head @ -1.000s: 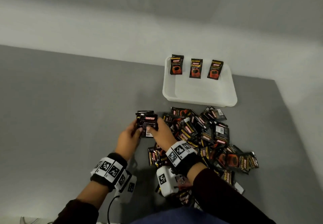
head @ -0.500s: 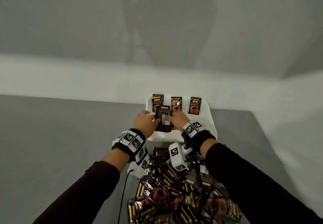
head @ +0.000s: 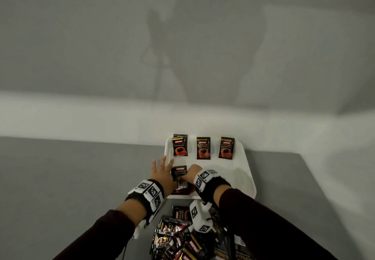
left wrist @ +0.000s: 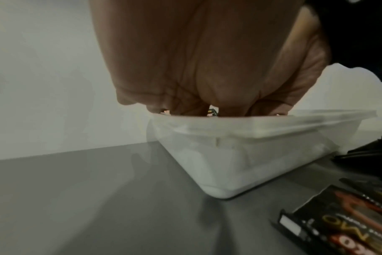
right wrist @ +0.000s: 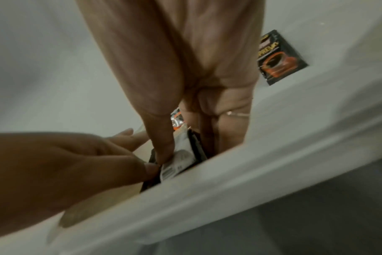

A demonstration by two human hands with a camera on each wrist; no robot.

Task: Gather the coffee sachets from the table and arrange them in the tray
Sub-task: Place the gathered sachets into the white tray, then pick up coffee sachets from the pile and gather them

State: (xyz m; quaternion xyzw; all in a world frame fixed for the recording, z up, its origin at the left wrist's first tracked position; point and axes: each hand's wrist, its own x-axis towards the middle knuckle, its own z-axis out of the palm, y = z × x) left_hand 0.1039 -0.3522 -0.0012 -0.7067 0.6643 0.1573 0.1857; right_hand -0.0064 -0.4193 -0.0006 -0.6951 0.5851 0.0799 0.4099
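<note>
A white tray (head: 233,178) stands past the pile, with three black-and-red coffee sachets (head: 203,148) in a row along its far side. My right hand (head: 189,173) grips a small stack of sachets (head: 179,171) low in the tray's near-left corner. In the right wrist view its thumb (right wrist: 161,146) presses on the stack's white back label (right wrist: 181,160). My left hand (head: 162,168) has its fingers spread straight over the tray's left rim, and its thumb (right wrist: 148,169) touches the stack. The left wrist view shows only the palm (left wrist: 185,77) above the tray wall (left wrist: 240,151).
A heap of loose sachets (head: 178,237) lies on the grey table (head: 71,178) just in front of the tray, between my forearms. One lies face up near the tray corner (left wrist: 349,224). A pale wall runs behind the table's far edge.
Both hands carried the stack from above the pile forward into the tray and lowered it. The left hand's fingers have spread straight. The head view tilted up toward the wall.
</note>
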